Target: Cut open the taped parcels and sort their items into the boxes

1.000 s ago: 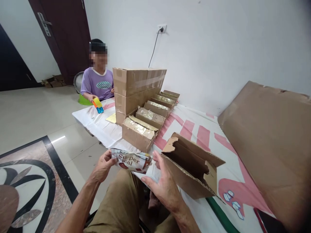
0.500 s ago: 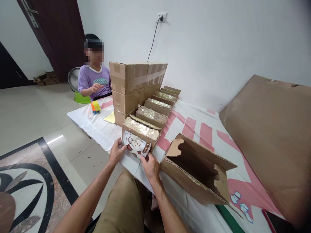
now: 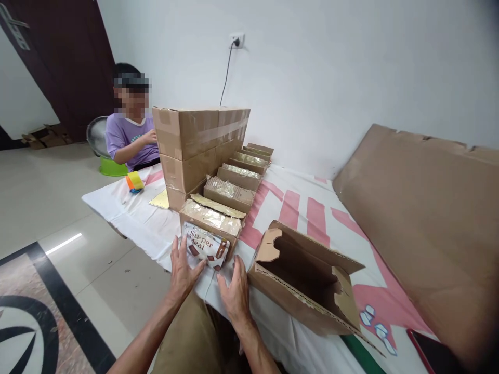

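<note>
A white "Super Meal" packet (image 3: 205, 245) leans upright against the front of the nearest filled carton (image 3: 212, 217), at the table's near edge. My left hand (image 3: 182, 269) lies flat with spread fingers, its fingertips touching the packet's lower left. My right hand (image 3: 234, 292) rests flat on the cloth just below the packet's right corner, one finger pointing up beside it. To the right of that hand lies an open, empty cardboard carton (image 3: 307, 283) on its side.
A row of several filled cartons (image 3: 237, 176) runs back beside stacked sealed boxes (image 3: 195, 137). Another person (image 3: 130, 137) sits at the far end near a tape roll (image 3: 135, 181). A large cardboard sheet (image 3: 421, 218) covers the right side of the cloth-covered table (image 3: 312, 208).
Both hands carried the packet from over my lap up to the nearest carton's front, set it there and flattened out below it. The view shifted to the right.
</note>
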### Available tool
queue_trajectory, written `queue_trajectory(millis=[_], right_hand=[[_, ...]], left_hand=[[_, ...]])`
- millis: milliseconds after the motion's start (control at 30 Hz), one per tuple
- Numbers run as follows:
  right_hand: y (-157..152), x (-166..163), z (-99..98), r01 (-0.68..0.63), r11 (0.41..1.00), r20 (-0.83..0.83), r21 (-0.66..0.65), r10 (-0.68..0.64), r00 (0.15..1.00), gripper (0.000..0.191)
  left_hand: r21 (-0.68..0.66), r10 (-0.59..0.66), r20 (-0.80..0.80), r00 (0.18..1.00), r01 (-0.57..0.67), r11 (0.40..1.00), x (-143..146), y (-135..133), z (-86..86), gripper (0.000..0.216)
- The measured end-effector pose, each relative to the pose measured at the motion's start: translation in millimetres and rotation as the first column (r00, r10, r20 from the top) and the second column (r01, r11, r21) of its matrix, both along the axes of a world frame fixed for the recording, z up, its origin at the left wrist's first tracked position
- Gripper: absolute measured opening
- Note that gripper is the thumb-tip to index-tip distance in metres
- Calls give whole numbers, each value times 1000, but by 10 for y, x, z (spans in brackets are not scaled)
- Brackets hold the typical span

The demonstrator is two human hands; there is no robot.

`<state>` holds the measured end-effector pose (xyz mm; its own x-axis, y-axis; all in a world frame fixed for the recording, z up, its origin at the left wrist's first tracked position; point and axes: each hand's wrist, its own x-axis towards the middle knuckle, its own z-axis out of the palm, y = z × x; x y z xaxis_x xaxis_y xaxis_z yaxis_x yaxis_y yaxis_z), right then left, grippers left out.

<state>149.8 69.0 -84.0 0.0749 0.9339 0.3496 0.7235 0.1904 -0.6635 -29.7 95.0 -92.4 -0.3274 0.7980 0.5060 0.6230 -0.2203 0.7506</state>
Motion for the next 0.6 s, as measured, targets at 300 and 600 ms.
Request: queue_trajectory(millis=[300, 600], right_hand=[[330, -191, -344, 50, 985, -212, 167, -14, 977, 60], [629, -194, -339, 101, 977, -259, 187, -50, 965, 67]], left_hand=[[-64, -31, -19, 999, 30, 998, 100, 272, -145, 91], [-80, -70, 13, 997, 71, 994, 206, 584, -104, 91]])
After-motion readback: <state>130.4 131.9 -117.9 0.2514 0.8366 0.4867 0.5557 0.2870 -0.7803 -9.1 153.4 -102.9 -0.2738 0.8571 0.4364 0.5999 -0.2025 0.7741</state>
